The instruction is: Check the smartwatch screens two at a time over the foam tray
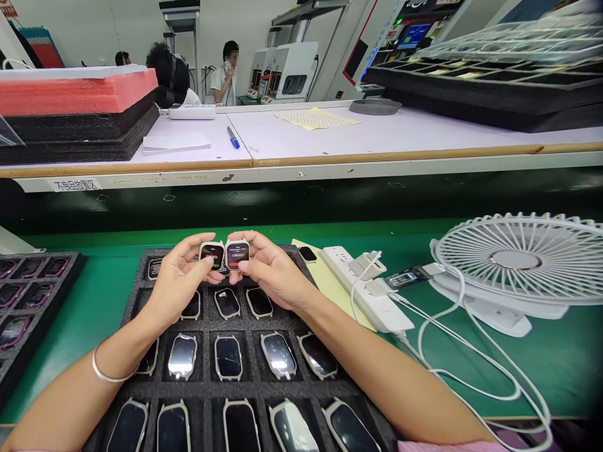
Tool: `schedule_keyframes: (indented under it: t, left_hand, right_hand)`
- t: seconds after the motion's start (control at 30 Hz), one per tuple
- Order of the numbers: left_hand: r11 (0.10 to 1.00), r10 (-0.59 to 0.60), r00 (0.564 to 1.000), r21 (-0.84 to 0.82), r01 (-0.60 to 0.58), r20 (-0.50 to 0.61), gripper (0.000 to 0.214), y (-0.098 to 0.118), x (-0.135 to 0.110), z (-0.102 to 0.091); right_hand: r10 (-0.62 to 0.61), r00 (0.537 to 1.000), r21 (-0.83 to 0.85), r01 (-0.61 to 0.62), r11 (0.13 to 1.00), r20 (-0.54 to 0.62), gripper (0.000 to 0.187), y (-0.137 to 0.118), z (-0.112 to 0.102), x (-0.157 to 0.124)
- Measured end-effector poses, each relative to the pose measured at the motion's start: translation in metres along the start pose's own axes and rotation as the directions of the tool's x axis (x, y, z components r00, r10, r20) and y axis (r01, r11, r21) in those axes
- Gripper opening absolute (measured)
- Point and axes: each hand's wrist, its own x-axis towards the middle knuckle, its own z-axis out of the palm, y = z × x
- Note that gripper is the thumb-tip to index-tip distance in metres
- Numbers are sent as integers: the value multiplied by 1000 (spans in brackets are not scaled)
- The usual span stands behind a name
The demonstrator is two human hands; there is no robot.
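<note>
The left hand (178, 279) and the right hand (274, 271) are held over the top row of a black foam tray (264, 388), and each grip is clenched. The fingers and thumb of the left hand pinch the left watch (211, 254), and the right hand grasps the right watch (237, 253) the same way. Both watches have no straps and their screens are lit. They stand upright, side by side, just beside each other above the tray.

Other watches (227, 358) sit in the tray's foam pockets, in rows running toward the person. The forearms lie across the tray and hide part of those rows, and a bangle (110, 370) circles the left wrist. Nothing stands between the hands and the watches they hold.

Left of the tray is a second tray (44, 295) with more watches. Right of it are a yellow sheet (335, 295), a white power strip (362, 289), white cables (452, 370) and a white desk fan (518, 257), all on the green worktop (490, 351). Beyond the tray, a raised shelf (377, 135) holds a pen (233, 137), a notepad (175, 143) and a stack of foam (78, 113). Farther off, a co-worker (223, 78) stands holding a phone.
</note>
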Motion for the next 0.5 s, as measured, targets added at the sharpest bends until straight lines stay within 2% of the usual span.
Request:
schedule_keyframes:
  t: [0.4,0.5]
  left_hand:
    - [999,-11,1000,-37,11,12,45,6,-3,-1]
    - [996,75,997,-43,-76,-27,41,20,-10,0]
  right_hand:
    - [-10,1000,13,11,1000,-13,38,-2,1,-1]
    - [-25,998,20,26,999,-62,37,-14,8,-4]
